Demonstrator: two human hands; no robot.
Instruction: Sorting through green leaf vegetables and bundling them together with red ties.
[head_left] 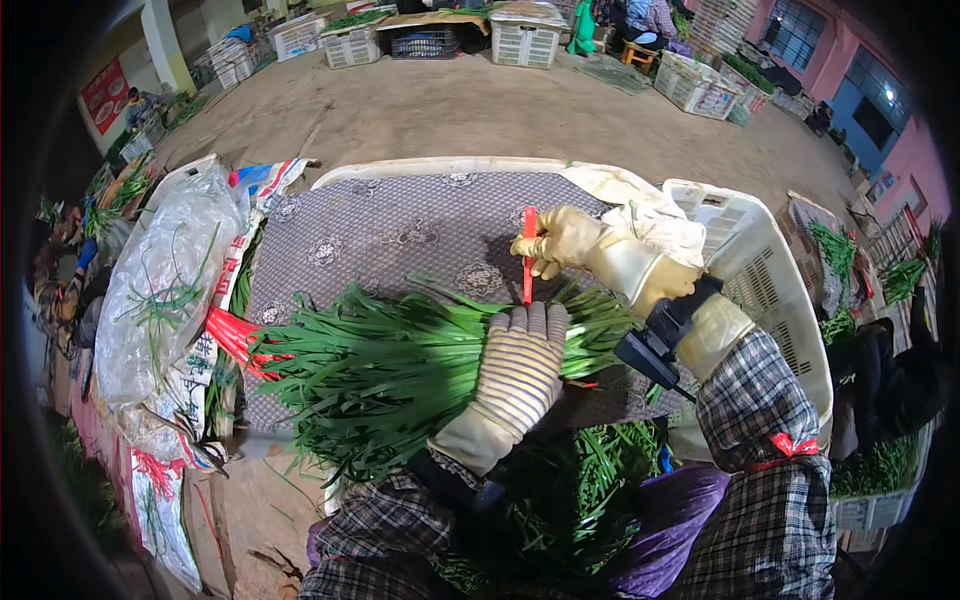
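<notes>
A thick bunch of garlic chives (385, 360) lies across the cloth-covered board (390, 235), its leafy tips to the left and its paler stalks to the right. My left hand (520, 365), in a striped glove, is laid over the stalks and holds the bunch, fingers curving over its far side. Just beyond it, my right hand (560, 240), in a yellowish rubber glove, pinches a red strip (528, 270). That strip stands upright, its lower end beside my left fingertips; whether it passes under the bunch is hidden. A black device (665, 335) is strapped to my right wrist.
Several red strips (235, 340) lie at the board's left edge, near a clear plastic bag (165, 290). A white crate (755, 260) stands to the right with a pale cloth (650, 215) near its corner. Loose greens (610, 470) fill my lap. Farther crates (525, 45) line the back.
</notes>
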